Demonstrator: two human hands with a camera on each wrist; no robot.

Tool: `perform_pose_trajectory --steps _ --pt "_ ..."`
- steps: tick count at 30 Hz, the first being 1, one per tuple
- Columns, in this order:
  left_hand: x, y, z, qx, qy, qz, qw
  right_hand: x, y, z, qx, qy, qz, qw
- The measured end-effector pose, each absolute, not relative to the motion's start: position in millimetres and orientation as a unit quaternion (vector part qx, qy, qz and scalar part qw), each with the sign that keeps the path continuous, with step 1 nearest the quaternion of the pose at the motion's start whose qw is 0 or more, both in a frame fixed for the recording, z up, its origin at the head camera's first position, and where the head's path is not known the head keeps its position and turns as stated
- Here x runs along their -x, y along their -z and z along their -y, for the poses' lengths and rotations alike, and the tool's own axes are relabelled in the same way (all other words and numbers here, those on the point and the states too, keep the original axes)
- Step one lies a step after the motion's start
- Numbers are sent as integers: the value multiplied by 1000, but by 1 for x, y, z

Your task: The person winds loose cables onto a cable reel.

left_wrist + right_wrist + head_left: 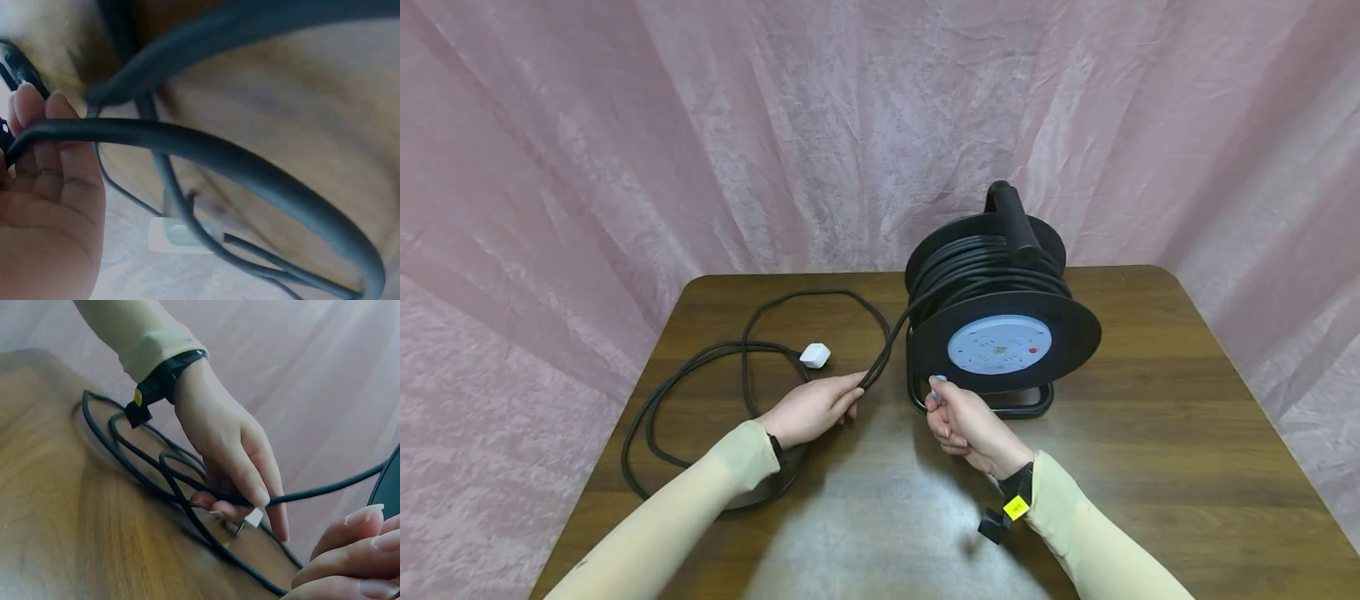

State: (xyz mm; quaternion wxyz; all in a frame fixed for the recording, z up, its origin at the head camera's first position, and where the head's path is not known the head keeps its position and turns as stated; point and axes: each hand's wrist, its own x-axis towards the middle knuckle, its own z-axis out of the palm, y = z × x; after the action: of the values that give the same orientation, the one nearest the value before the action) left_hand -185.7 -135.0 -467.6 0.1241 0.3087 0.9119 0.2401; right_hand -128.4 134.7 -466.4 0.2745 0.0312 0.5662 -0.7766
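Observation:
A black cable reel (1071, 321) stands upright on its tubular frame, with cable wound between its two flanges and a pale socket panel (985, 343) on its front. My right hand (968, 423) pinches the small pale crank knob (939, 381) at the lower left of the front flange. Left of the reel, my left hand (811, 408) holds the black cable (898, 321) between thumb and fingers, where it runs up onto the drum. The right wrist view shows the left thumb (253, 487) pressed on the cable. A white plug (815, 356) lies just beyond the left hand.
Loose loops of cable (651, 408) spread over the left side of the brown wooden table (1180, 433), partly under the left forearm. The reel's carrying handle (1017, 225) sticks up at the top. Pink curtains (820, 133) hang behind the table and at both sides.

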Motion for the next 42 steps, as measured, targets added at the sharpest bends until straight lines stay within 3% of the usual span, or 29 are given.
perform_pose_trajectory --steps 16,42 --pt "191 463 116 -317 -250 -908 114 130 447 -123 -3 763 -583 281" --pt "195 447 129 -291 -280 -910 96 135 394 -130 78 772 -576 255"
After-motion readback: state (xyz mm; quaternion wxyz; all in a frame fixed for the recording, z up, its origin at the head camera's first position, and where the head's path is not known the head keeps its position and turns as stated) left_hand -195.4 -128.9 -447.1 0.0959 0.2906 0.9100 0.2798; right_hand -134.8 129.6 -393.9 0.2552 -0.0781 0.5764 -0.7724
